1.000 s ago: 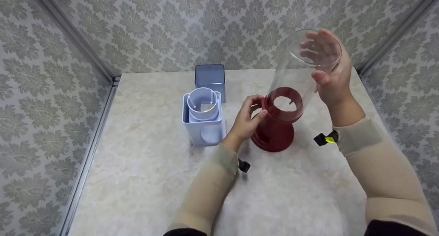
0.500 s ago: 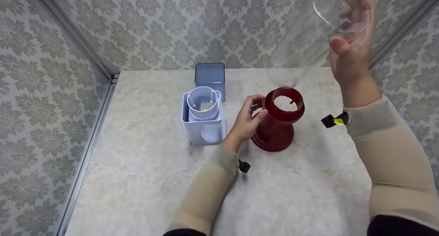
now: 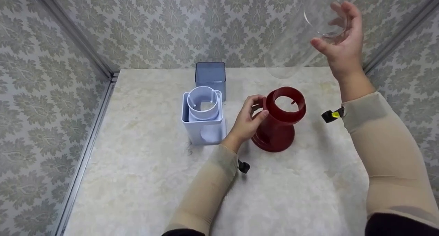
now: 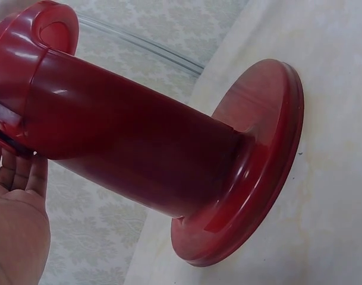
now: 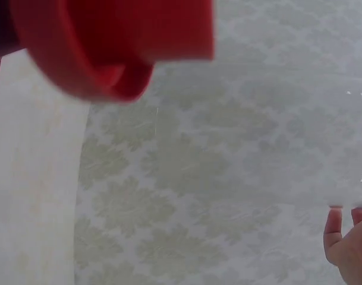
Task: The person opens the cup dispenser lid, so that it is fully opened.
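Note:
A red stand [image 3: 276, 134] with a round foot and a ring-shaped top is upright on the table. My left hand [image 3: 247, 121] grips the side of its top, thumb toward me; the left wrist view shows the fingertips [image 4: 37, 172] under the red upper part [image 4: 17, 56]. Up and to the right, my right hand [image 3: 346, 49] holds a clear cylinder [image 3: 291, 44] near its upper end. It tilts, its lower end above and behind the red ring. The right wrist view shows the cylinder's see-through wall [image 5: 246, 136] with fingertips [image 5: 334, 222] at its edge.
Left of the red stand is a light-blue square holder [image 3: 205, 133] with a round ring [image 3: 203, 102] in its top. Behind it stands a translucent blue-grey square container [image 3: 210, 73]. Patterned wall panels [image 3: 236, 26] border the table [image 3: 144, 181] at the back and sides.
My right hand has lifted the clear cylinder up and away from the red ring, then brought it slightly left and down. My left hand stays on the red stand.

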A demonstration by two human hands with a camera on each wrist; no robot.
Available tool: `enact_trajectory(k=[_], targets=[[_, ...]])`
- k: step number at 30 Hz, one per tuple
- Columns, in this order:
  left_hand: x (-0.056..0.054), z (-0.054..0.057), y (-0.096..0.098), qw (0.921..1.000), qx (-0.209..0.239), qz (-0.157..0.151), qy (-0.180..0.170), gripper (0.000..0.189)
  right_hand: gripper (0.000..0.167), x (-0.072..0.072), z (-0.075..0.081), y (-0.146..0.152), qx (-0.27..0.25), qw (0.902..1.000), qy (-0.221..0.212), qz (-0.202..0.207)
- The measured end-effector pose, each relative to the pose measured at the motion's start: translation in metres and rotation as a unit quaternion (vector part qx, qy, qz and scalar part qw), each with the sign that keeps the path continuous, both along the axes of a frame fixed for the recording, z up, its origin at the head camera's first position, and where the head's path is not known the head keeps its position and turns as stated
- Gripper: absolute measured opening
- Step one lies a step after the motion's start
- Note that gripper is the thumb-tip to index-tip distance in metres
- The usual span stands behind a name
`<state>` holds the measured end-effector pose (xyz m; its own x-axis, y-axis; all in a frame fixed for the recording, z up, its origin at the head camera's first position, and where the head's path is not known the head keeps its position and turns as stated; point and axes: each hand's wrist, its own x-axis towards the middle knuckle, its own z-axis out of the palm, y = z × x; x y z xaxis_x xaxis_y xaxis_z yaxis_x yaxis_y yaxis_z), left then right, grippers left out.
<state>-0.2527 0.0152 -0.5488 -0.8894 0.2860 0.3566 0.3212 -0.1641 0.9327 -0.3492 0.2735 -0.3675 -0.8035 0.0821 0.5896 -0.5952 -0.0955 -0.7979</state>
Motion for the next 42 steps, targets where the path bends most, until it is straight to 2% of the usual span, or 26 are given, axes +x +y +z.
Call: enact_trajectory(k=[4,9,14,19,26,29,32,34,37,40,42], targets=[[0.0,0.0,-0.001,1.0,0.003,0.001,-0.008,0.047,0.12,-0.013,-0.016,0.006,0.054,0.9969,-0.051,-0.026],[0.0,0.001,0.0,0.9998,0.002,-0.007,-0.02,0.049,0.114,-0.027,-0.035,0.011,0.115,0.9822,-0.14,-0.047],[0.0,0.002,0.002,0.9996,0.009,-0.007,-0.027,0.048,0.111,-0.04,-0.056,0.01,0.143,0.9681,-0.2,-0.049],[0.001,0.002,0.002,0.9994,0.005,-0.013,-0.031,0.047,0.111,-0.049,-0.079,0.006,0.147,0.9568,-0.248,-0.036],[0.0,0.001,0.001,0.9995,0.005,-0.006,-0.032,0.048,0.112,-0.058,-0.101,-0.003,0.115,0.9543,-0.276,0.01],[0.001,0.0,0.001,0.9996,0.005,-0.006,-0.028,0.048,0.113,-0.059,-0.107,-0.006,0.127,0.9532,-0.274,0.011],[0.002,0.001,0.001,0.9997,0.007,-0.006,-0.023,0.048,0.115,-0.059,-0.11,-0.008,0.164,0.9482,-0.272,0.001],[0.002,0.001,0.0,0.9997,0.008,-0.004,-0.021,0.048,0.115,-0.06,-0.109,-0.011,0.207,0.9404,-0.269,-0.007],[0.001,0.001,0.0,0.9998,0.008,-0.001,-0.018,0.048,0.114,-0.06,-0.107,-0.018,0.263,0.9222,-0.283,-0.006],[0.0,0.001,0.0,0.9998,0.003,0.001,-0.019,0.048,0.114,-0.06,-0.105,-0.022,0.299,0.9055,-0.301,0.0],[0.0,0.001,0.0,0.9997,0.003,0.002,-0.022,0.048,0.115,-0.059,-0.103,-0.023,0.311,0.8988,-0.309,0.001]])
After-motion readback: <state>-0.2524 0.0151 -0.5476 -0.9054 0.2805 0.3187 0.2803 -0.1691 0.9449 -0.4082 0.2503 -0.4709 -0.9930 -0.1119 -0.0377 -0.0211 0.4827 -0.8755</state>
